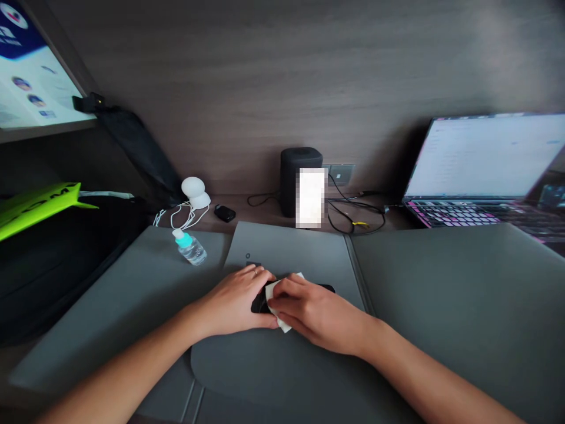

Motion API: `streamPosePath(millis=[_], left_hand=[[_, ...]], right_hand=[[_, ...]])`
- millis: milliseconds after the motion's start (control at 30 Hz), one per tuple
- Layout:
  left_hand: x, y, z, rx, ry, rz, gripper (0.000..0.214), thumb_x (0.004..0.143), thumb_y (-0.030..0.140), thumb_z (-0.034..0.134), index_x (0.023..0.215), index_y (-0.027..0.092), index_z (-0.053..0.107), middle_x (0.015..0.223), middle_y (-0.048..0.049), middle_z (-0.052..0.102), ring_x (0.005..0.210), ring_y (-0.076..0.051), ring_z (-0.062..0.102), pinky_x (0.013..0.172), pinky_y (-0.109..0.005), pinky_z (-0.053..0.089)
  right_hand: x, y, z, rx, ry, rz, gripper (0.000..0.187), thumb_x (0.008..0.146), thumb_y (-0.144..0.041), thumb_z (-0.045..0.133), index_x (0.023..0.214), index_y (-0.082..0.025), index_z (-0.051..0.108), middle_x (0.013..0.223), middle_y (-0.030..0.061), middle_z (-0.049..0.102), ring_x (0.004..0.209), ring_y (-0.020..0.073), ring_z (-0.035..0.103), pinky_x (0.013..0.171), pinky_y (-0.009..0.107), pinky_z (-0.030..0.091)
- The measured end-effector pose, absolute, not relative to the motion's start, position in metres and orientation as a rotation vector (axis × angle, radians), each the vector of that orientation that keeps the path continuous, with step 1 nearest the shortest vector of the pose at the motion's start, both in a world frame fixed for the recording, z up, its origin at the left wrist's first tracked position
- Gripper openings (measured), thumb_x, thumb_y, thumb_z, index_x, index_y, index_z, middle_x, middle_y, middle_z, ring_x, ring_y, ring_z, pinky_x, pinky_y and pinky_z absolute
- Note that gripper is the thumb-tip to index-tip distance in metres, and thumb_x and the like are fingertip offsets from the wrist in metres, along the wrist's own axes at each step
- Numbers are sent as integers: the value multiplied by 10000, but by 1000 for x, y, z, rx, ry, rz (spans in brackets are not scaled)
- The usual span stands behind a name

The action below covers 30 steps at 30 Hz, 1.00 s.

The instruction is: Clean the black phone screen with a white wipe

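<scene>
A black smartphone (259,304) lies flat in the middle of the grey mat (282,368), partly covered by my hands. My left hand (236,299) grips its left end, thumb at the near edge and fingers along the far edge. In my right hand (320,312), a white tissue (283,325) is pinched and pressed on the phone's surface. The phone's right end sticks out beyond the knuckles. Left of the hands lies a small clear bottle (193,252) with a turquoise collar, tilted over on the mat.
Along the back stand a black box-shaped device (289,179), tangled cables (353,218), a white round-headed gadget (194,191) and a black key fob (225,212). An opened laptop (481,171) is at the back right. A black bag (62,265) occupies the left side.
</scene>
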<state>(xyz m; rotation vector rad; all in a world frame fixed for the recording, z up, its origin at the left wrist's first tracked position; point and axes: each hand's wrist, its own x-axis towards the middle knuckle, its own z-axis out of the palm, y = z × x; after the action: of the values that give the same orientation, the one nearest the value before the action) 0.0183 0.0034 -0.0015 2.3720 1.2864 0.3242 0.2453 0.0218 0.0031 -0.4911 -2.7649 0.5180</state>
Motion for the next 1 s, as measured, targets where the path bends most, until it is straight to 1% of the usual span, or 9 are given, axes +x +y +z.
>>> streamPosePath(millis=[100, 167, 233, 333, 533, 633, 767, 900, 1000], left_hand=[[19, 3, -1, 2375, 1285, 321, 495, 727, 479, 764, 1089, 221, 548, 1012, -54, 606, 979, -290, 576, 809, -393, 454], [19, 3, 0, 2373, 1284, 311, 471, 729, 492, 759, 1057, 220, 558, 991, -51, 606, 962, -288, 580, 801, -391, 455], [19, 3, 0, 2364, 1275, 313, 456, 730, 484, 758, 1047, 220, 565, 1009, -53, 609, 981, -290, 577, 809, -392, 455], [18, 3, 0, 2355, 1272, 323, 509, 732, 476, 758, 1125, 221, 558, 1037, -59, 609, 1002, -298, 576, 819, -397, 455], [17, 3, -2, 2366, 1287, 305, 550, 741, 505, 749, 1163, 212, 555, 1024, -68, 609, 985, -302, 578, 818, -402, 456], [17, 3, -2, 2363, 1291, 309, 555, 739, 490, 757, 1174, 210, 553, 1015, -64, 608, 978, -295, 578, 817, -397, 456], [16, 3, -2, 2375, 1298, 303, 554, 727, 481, 771, 1161, 205, 564, 1005, -58, 601, 952, -283, 581, 807, -382, 454], [16, 4, -3, 2367, 1292, 305, 556, 730, 499, 760, 1163, 213, 559, 988, -48, 598, 948, -276, 576, 799, -379, 453], [15, 4, -4, 2362, 1292, 299, 535, 738, 483, 754, 1155, 212, 558, 981, -46, 594, 941, -268, 573, 792, -375, 453]], right_hand=[[246, 21, 4, -535, -2777, 555, 218, 986, -196, 483, 1106, -163, 662, 1077, 98, 581, 1015, 203, 550, 910, 341, 469], [246, 20, 4, -594, -2765, 533, 227, 987, -196, 482, 1125, -155, 657, 1090, 101, 576, 989, 198, 548, 907, 350, 469], [246, 19, 5, -563, -2776, 524, 231, 994, -199, 466, 1094, -146, 667, 1080, 102, 580, 982, 196, 541, 909, 352, 466], [249, 18, 8, -510, -2805, 602, 203, 983, -177, 484, 1039, -160, 679, 1067, 89, 585, 1001, 190, 546, 908, 334, 465], [257, 19, 10, -628, -2774, 660, 217, 966, -160, 511, 1105, -175, 678, 1079, 96, 578, 988, 197, 559, 888, 344, 468], [259, 20, 11, -578, -2789, 738, 212, 952, -133, 530, 1082, -188, 688, 1047, 80, 586, 985, 186, 561, 883, 326, 464], [264, 23, 13, -668, -2739, 765, 167, 955, -138, 531, 995, -172, 689, 1015, 70, 587, 950, 176, 558, 878, 316, 457], [267, 25, 13, -640, -2750, 783, 173, 957, -131, 524, 1018, -174, 680, 1017, 64, 583, 950, 170, 553, 884, 313, 448], [270, 27, 13, -679, -2735, 791, 148, 955, -142, 534, 983, -177, 675, 974, 57, 588, 922, 173, 557, 855, 316, 452]])
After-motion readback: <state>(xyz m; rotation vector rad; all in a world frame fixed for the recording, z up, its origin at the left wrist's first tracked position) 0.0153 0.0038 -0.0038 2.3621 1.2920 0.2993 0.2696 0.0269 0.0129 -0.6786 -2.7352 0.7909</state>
